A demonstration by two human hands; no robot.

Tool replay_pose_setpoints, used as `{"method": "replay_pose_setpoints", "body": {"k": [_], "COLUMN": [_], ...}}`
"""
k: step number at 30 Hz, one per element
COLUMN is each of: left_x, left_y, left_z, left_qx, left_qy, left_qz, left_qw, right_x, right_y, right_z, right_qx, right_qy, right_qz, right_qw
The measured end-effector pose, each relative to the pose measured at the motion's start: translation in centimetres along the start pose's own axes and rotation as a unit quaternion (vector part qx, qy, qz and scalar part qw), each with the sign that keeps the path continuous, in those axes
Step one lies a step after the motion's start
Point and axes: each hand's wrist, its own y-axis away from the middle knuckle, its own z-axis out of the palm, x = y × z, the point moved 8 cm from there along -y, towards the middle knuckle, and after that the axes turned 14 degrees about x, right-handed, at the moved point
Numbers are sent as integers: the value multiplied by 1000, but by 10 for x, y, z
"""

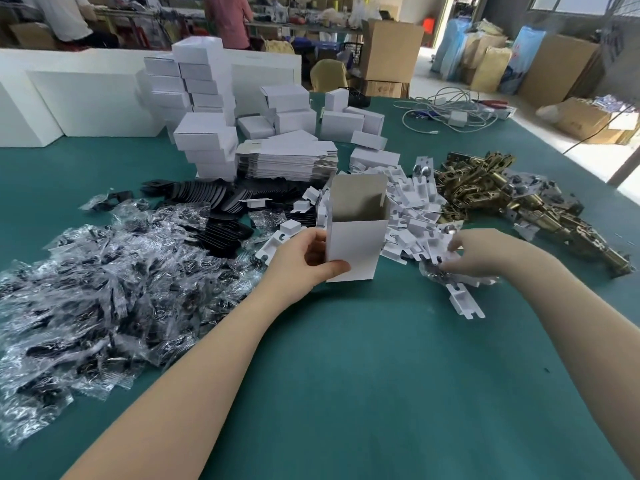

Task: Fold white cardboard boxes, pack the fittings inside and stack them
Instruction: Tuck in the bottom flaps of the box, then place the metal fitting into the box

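A white cardboard box [356, 237] stands upright on the green table [363, 358] with its top flaps open. My left hand [304, 261] grips its lower left side, thumb across the front. My right hand [485, 254] reaches into the pile of white card inserts [415, 209] to the box's right, fingers curled round a white insert with a bagged fitting. A stack of flat unfolded boxes [287, 161] lies behind the box. Folded white boxes [204, 98] are stacked at the back left.
Bagged dark fittings [104, 282] cover the left of the table, with black plates [214, 202] behind them. Brass latches [519, 202] are heaped at the right. White cables [450, 112] lie at the far right. People and cartons stand beyond the table.
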Motion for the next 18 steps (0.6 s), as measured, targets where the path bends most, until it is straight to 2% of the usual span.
{"method": "replay_pose_setpoints", "body": {"k": [7,12,18], "left_x": [-1,0,0], "left_y": [-1,0,1], "left_z": [0,-1,0], "left_qx": [2,2,-2], "left_qy": [-8,-5,-4], "left_qz": [5,6,6], "left_qw": [1000,1000,1000], "right_x": [21,20,18], "right_y": [12,20,20], "right_z": [-1,7,6], "right_qx": [33,20,24], "right_qy": [-142,-47,-61], "right_qz": [15,-3,27], "right_qw": [989,999,997]}}
